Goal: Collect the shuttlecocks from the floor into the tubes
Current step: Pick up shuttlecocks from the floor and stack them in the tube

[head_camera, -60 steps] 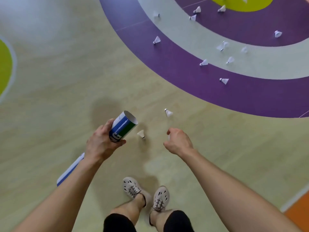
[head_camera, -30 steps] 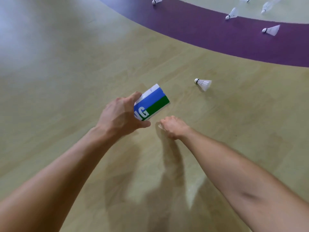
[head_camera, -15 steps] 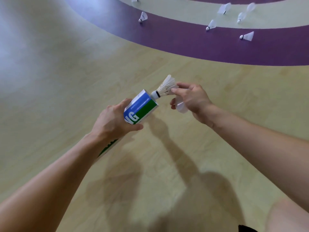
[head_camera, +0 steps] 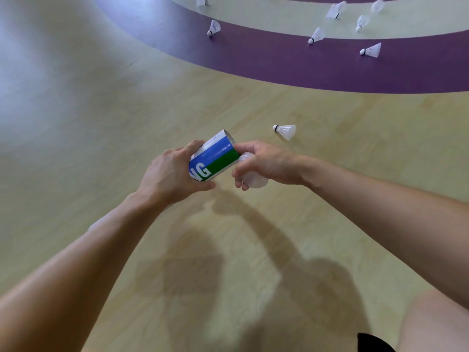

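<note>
Fingers (head_camera: pixel 196 146) of the left hand (head_camera: pixel 170 174) are clamped round the tube (head_camera: pixel 215 156), held clear of the floor (head_camera: pixel 101 123) and tilted, its mouth turned up and away from the camera. The fingers of the right hand (head_camera: pixel 266 161) are curled against that mouth and close on a translucent object (head_camera: pixel 253 180), possibly the tube's cap; this cannot be confirmed. The tube's contents are not visible, so the number collected cannot be stated. Outstanding work is considerable. The nearest shuttlecock (head_camera: pixel 285 130) lies on its side on the wood, just beyond the right hand. Three more shuttlecocks (head_camera: pixel 317 35) lie on the purple band (head_camera: pixel 279 67), and at least four further shuttlecocks (head_camera: pixel 362 22), some blurred, lie on the pale band (head_camera: pixel 279 24) behind it. In my judgement the task is at an early stage. Legible marking: white letters "NG" on the tube's blue stripe, with a green stripe beside it. The left hand covers the rest of the word, and the small print near the mouth is unreadable.
</note>
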Action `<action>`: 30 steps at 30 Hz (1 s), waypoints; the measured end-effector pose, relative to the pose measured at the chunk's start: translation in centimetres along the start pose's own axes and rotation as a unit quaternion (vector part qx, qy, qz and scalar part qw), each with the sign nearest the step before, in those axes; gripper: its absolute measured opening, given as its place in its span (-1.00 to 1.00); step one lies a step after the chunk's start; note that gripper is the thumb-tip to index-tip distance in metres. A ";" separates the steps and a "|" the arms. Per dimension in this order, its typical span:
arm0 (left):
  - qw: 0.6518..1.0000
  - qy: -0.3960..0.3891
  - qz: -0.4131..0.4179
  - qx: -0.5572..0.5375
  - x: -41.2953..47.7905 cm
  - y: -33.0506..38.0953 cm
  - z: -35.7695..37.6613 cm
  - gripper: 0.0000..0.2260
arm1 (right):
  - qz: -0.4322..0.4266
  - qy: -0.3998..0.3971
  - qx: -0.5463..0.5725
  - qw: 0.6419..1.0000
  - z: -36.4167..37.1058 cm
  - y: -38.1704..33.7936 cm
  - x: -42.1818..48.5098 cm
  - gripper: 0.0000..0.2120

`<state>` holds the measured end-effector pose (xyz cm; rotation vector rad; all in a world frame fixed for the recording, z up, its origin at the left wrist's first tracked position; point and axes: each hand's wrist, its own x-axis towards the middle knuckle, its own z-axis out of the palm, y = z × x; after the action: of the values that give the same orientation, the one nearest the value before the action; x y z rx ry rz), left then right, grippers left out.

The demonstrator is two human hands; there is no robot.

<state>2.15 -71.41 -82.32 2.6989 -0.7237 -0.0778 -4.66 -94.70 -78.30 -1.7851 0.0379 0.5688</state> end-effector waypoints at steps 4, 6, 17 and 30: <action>1.000 0.005 0.017 0.006 0.5 1.0 0.1 -0.19 | 0.010 -0.019 -0.015 1.000 -0.4 -0.1 -0.7 -0.63; 0.999 0.005 0.029 0.018 0.7 1.5 0.4 -0.19 | 0.027 -0.032 -0.024 0.999 -0.8 0.1 -1.2 -0.65; 1.000 0.021 -0.011 0.005 3.8 3.5 2.7 -0.18 | 0.010 0.195 0.043 0.980 -8.0 3.3 -1.3 -0.64; 0.992 0.001 -0.086 -0.097 4.1 11.0 -16.4 -0.15 | 0.191 0.264 0.119 0.938 -10.5 -7.9 -8.6 -0.59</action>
<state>2.82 -77.23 -63.03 2.5679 -0.4563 -0.1791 -6.05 -104.23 -65.94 -1.6504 0.8071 0.3201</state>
